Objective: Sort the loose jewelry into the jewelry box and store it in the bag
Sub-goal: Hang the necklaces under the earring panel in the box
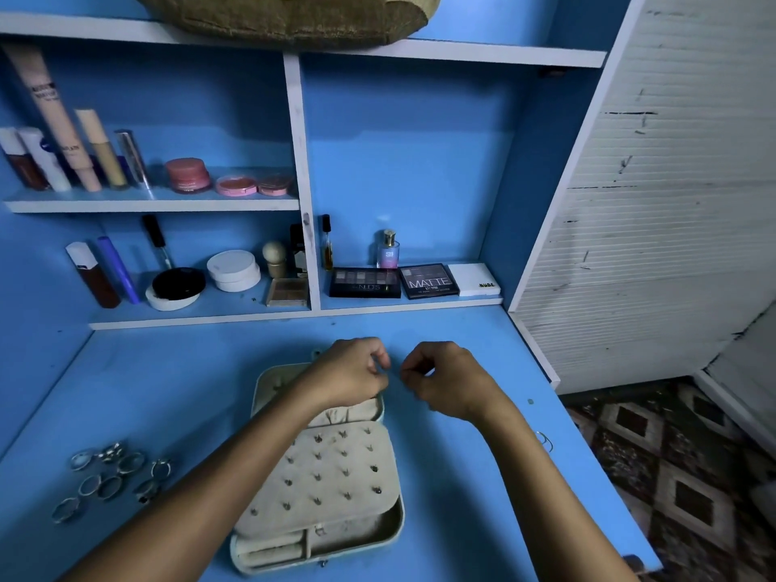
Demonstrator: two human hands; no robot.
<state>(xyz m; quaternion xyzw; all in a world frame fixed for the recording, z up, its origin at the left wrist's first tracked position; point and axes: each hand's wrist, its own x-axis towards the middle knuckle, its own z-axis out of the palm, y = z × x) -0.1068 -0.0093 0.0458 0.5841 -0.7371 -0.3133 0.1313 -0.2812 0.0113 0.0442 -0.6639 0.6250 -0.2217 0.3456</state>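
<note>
Open jewelry box lower center; above it your left hand & right hand, fingers curled, pinching sth too small to tell.

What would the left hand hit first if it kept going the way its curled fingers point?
Most likely the right hand: the left hand points its pinched fingertips right, across a narrow gap above the blue desk top, to the right hand's fingertips. Depth is unclear; whatever they pinch is too small to identify.
</note>
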